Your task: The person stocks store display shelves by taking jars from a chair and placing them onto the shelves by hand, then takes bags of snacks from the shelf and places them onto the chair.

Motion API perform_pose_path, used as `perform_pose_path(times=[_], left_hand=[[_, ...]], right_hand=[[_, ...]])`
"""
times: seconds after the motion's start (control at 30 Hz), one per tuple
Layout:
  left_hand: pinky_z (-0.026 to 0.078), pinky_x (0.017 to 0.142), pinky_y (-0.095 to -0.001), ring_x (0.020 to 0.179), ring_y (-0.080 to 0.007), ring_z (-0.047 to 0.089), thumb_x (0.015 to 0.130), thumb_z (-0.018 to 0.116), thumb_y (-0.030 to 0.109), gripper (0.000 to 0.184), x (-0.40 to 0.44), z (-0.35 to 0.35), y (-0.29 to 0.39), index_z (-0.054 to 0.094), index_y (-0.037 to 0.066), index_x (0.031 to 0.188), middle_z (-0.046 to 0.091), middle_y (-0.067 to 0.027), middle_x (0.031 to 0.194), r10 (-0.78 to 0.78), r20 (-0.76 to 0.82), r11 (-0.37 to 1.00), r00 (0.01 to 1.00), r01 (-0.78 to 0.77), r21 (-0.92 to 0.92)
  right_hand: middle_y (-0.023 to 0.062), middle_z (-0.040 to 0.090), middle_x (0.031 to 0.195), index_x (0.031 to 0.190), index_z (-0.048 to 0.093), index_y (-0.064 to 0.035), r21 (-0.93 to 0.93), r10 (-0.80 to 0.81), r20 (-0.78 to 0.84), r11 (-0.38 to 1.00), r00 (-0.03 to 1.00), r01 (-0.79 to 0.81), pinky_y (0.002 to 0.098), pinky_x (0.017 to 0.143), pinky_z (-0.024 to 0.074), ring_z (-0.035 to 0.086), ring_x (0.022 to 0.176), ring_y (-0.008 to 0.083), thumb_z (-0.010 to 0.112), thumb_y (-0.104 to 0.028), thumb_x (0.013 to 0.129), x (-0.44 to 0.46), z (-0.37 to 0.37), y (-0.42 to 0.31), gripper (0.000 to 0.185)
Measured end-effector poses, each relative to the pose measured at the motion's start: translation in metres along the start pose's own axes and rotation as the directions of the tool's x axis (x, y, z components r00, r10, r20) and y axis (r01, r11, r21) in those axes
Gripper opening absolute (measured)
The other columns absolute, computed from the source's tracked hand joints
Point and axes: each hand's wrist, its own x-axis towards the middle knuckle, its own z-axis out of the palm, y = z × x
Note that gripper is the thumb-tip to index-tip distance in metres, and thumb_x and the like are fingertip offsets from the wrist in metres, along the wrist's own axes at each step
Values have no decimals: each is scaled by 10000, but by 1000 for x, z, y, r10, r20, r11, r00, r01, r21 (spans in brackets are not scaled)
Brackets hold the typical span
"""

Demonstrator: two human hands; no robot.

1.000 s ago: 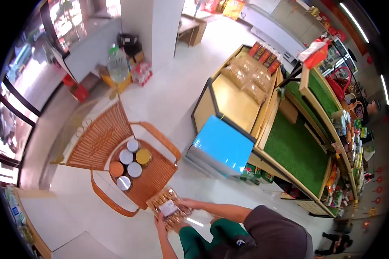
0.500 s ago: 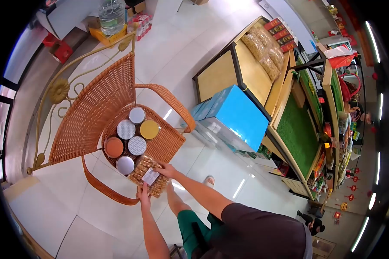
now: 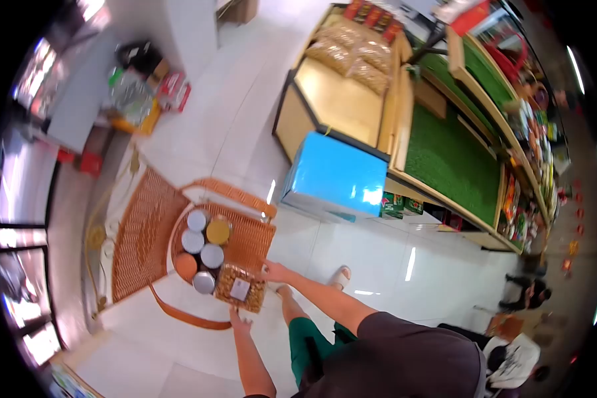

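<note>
A clear plastic box of brown nut-like snacks with a white label [image 3: 239, 288] is at the front edge of a wicker chair's seat [image 3: 249, 232]. My left hand [image 3: 241, 322] grips its near edge, fingers at the rim. On the box's right side, my right hand [image 3: 276, 271] holds the corner, partly hidden by the box. Beside the box, several lidded jars cluster on the seat: a gold lid [image 3: 218, 231], an orange lid [image 3: 186, 266], a silver lid [image 3: 204, 282] and other pale lids [image 3: 212, 255]. The jars' sides are mostly hidden beneath their lids.
Curved armrests [image 3: 189, 316] flank the seat. A blue box [image 3: 338, 174] stands on the floor beside a wooden display stand [image 3: 341, 89] bearing bagged goods [image 3: 368, 76]. Green-lined shelves [image 3: 451, 159] run along the right. A large water bottle [image 3: 131, 96] is at upper left. Another person [image 3: 527, 292] is far right.
The view has shifted and turned, so the chair appears lower. The snack box now lies squarer beside the jars, and my right hand has moved from over its top to its corner.
</note>
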Motion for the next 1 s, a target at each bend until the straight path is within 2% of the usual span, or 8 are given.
perform_pose_path(times=[0.17, 0.2, 0.23, 0.4, 0.53, 0.6, 0.8, 1.0], left_hand=[[216, 969, -620, 1256, -405, 229, 785, 439, 578, 704, -17, -1, 7, 234, 281, 1389, 269, -79, 1431, 73, -24, 981, 997, -67, 183], [22, 1055, -618, 1379, -401, 21, 783, 435, 638, 851, -10, 20, 20, 113, 213, 1446, 275, -62, 1478, -3, 16, 979, 1000, 0, 206], [-25, 1077, -567, 1403, -316, 39, 770, 427, 682, 915, -33, 36, 13, 116, 169, 1462, 212, -77, 1505, 9, 65, 965, 998, -25, 263], [280, 1031, -492, 1282, -310, 359, 804, 528, 507, 740, -101, 135, -36, 379, 42, 1359, 385, -177, 1389, 74, 175, 725, 982, -173, 667], [397, 938, -444, 1186, -317, 463, 793, 567, 389, 651, -89, 222, -89, 436, 23, 1315, 499, -190, 1286, 333, 558, -177, 760, -530, 829], [385, 962, -420, 1193, -324, 467, 811, 566, 331, 623, -110, 283, -121, 431, -17, 1310, 492, -223, 1287, 149, 605, -311, 782, -544, 779], [359, 1006, -371, 1221, -328, 458, 820, 562, 369, 602, -189, 443, -237, 474, 11, 1295, 497, -233, 1286, -221, 812, -444, 540, -797, 409], [371, 998, -352, 1198, -324, 484, 809, 567, 394, 612, -226, 522, -304, 481, 22, 1288, 516, -223, 1266, -344, 791, -556, 507, -789, 264]], right_hand=[[206, 584, 1162, 1402, 296, -56, 119, -63, -154, 990, 986, 82, 371, 885, 470, 593, 1029, 331, 699, -424, 705, -57, -52, 76, 885], [204, 568, 1191, 1398, 305, -55, 145, -89, -329, 979, 940, 144, 370, 895, 466, 581, 1055, 336, 707, -429, 701, -69, -77, 92, 887], [209, 554, 1209, 1392, 318, -59, 176, -29, -414, 978, 910, 111, 370, 899, 462, 574, 1068, 335, 713, -437, 698, -95, -95, 102, 883], [216, 597, 1129, 1349, 397, -68, 519, 248, -592, 845, 767, 128, 353, 887, 459, 582, 1048, 293, 719, -436, 708, -234, -164, 170, 807], [185, 632, 1059, 1281, 485, -61, 691, 463, -634, 699, 619, 185, 339, 853, 475, 600, 986, 271, 721, -381, 709, -344, -165, 271, 697], [179, 641, 1040, 1230, 527, -45, 709, 562, -660, 686, 498, 166, 334, 834, 481, 603, 965, 258, 722, -363, 702, -399, -147, 333, 647], [118, 626, 777, 969, 605, 11, 833, 958, -276, 276, -74, 479, 334, 562, 486, 610, 688, 188, 634, -253, 753, -523, -16, 495, 342], [155, 621, 836, 1081, 494, -37, 660, 998, 64, -29, -17, 751, 312, 439, 385, 576, 588, 233, 559, -378, 773, -554, 104, 518, 465]])
